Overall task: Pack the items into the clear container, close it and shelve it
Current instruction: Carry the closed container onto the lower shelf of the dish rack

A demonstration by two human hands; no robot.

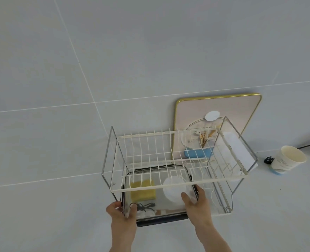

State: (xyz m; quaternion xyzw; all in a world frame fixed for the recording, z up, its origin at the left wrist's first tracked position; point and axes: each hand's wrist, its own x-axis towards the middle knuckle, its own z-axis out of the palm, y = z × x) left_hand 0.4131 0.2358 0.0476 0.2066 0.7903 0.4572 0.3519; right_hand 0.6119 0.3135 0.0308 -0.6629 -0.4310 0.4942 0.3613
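Clear container (159,206), lidded, long axis left-right; far half veiled by rack (168,153) wires. Left hand (122,213) and right hand (196,202) fingers clamp its ends

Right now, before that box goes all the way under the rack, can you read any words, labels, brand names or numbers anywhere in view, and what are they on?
No text can be read.
Paper cup: a faint printed pattern on its side, too blurred to read.
Framed picture: artwork and a plain white round sticker, no lettering visible.
Clear container, held by the left hand and right hand: no label visible.
Wire rack: no markings visible.
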